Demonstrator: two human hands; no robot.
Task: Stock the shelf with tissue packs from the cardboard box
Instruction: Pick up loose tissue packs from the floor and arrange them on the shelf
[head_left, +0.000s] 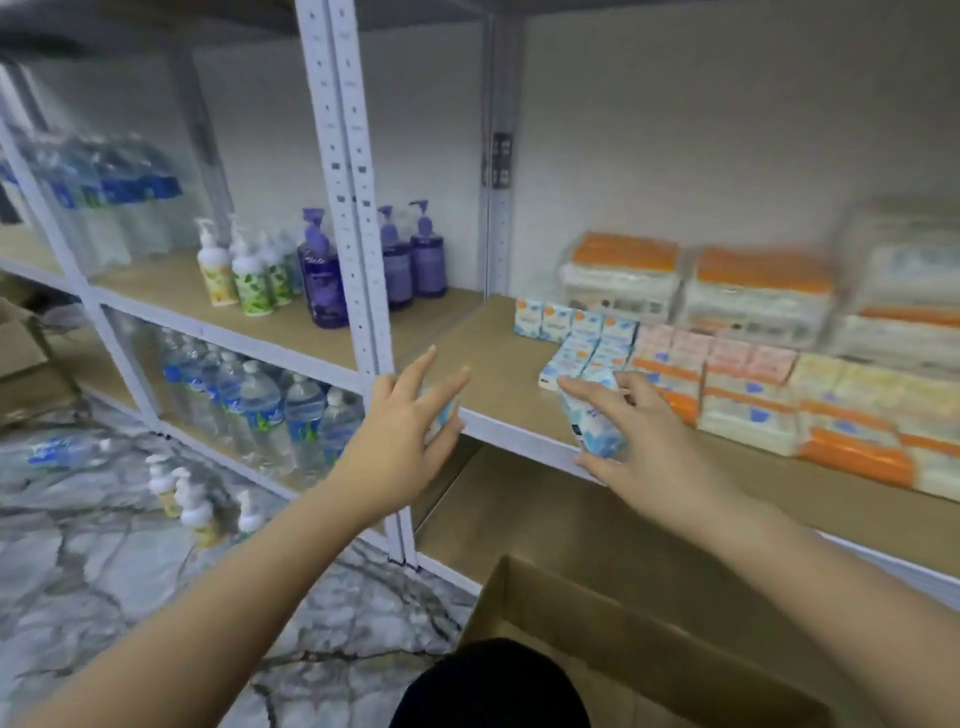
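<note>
My right hand (636, 441) grips a small blue-and-white tissue pack (597, 423) at the front edge of the wooden shelf board (498, 358). My left hand (410, 431) holds another small blue pack (441, 413), mostly hidden behind the palm, also at the shelf's front edge. Rows of small blue tissue packs (582, 332) stand on the shelf just behind my right hand. The open cardboard box (613, 623) sits low in front of me, its inside hidden.
Pink and yellow tissue packs (737, 384) and large orange-topped bundles (691, 291) fill the shelf's right side. A white perforated upright (353, 208) divides the bays. Pump bottles (322, 270) and water bottles (260, 410) fill the left bay. More bottles stand on the marble floor (93, 561).
</note>
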